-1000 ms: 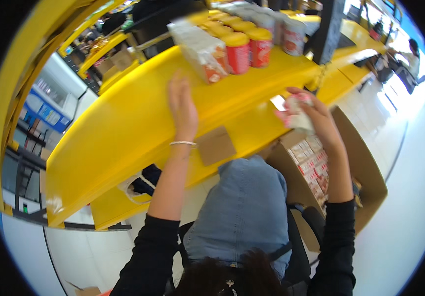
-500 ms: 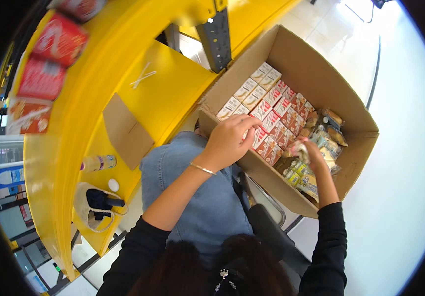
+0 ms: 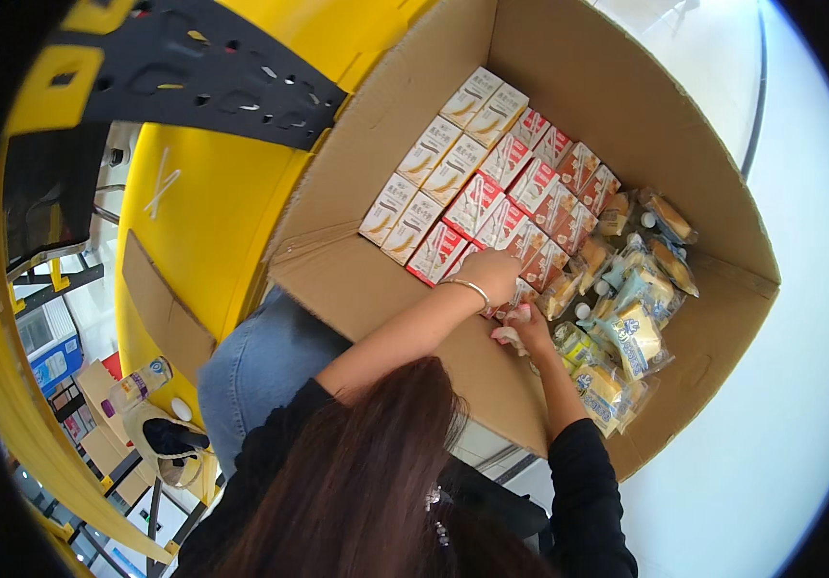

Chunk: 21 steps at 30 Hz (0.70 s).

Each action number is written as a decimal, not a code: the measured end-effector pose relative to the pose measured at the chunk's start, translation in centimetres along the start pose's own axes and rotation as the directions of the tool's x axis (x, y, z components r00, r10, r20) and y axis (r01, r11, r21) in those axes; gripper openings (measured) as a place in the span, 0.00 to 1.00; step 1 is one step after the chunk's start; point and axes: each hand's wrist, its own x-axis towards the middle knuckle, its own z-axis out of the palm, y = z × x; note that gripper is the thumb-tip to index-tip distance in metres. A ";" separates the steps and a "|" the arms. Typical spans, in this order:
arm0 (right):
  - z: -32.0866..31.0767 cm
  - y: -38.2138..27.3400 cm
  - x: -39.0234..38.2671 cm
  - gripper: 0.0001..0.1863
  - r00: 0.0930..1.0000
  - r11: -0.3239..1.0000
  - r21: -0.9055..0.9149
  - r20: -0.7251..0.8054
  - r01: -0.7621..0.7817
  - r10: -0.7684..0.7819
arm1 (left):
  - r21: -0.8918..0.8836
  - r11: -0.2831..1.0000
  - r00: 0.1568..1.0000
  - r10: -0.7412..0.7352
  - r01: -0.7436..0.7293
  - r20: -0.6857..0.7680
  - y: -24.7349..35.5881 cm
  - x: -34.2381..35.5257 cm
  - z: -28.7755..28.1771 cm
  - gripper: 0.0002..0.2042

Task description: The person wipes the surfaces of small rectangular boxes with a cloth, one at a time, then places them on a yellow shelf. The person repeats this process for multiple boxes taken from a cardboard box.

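Note:
A large cardboard box (image 3: 694,135) stands open before me, with rows of small drink cartons (image 3: 477,204) in white, red and brown packed upright inside. My left hand (image 3: 493,274) reaches over the near wall onto the brown cartons at the near end of the rows; its fingertips are hidden. Close beside it, my right hand (image 3: 533,332) is closed on a crumpled white-and-pink thing (image 3: 511,335), too small to name. To the right of that hand lie several clear-wrapped bread packs (image 3: 636,337) and a yellow-green pack (image 3: 576,345).
A yellow shelf (image 3: 231,207) on the left bears a flat cardboard piece (image 3: 159,294), white sticks (image 3: 161,183), a clear bottle (image 3: 142,383) and a bag (image 3: 159,438). A dark perforated metal post (image 3: 212,77) stands beside the box's far left side.
My view has moved closer over the box. My left hand has moved down onto the near cartons, and my right hand has come left from the bread packs to beside it.

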 end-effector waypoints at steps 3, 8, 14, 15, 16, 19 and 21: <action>1.4 1.3 0.8 0.41 0.991 0.991 0.012 0.004 -0.132 0.132 | -0.082 0.996 0.999 -0.043 0.044 0.018 -0.8 2.7 3.6 0.18; 4.0 4.8 2.3 0.41 0.959 0.969 0.019 -0.147 0.247 -0.242 | -0.010 0.988 0.976 -0.148 0.152 0.157 -1.2 6.2 7.8 0.31; 4.5 7.4 5.2 0.37 0.973 0.997 0.018 -0.223 0.072 -0.066 | 0.188 0.963 0.957 -0.225 0.191 0.184 -1.0 5.8 8.0 0.41; 4.4 7.2 5.1 0.36 0.976 0.998 0.057 -0.218 0.025 -0.012 | 0.237 0.959 0.965 -0.199 0.155 0.172 -1.1 5.5 8.0 0.41; 4.5 6.9 4.9 0.35 0.977 0.995 0.096 -0.211 -0.023 0.043 | 0.285 0.951 0.972 -0.171 0.121 0.159 -1.1 5.3 7.9 0.41; 4.5 5.7 4.4 0.36 0.981 0.989 0.139 -0.177 -0.056 0.080 | 0.247 0.955 0.941 -0.229 0.166 0.250 -0.2 4.7 7.4 0.37; 3.8 4.7 3.9 0.37 0.985 0.951 0.288 -0.096 -0.109 0.142 | 0.248 0.953 0.938 -0.238 0.175 0.253 0.2 4.4 7.3 0.35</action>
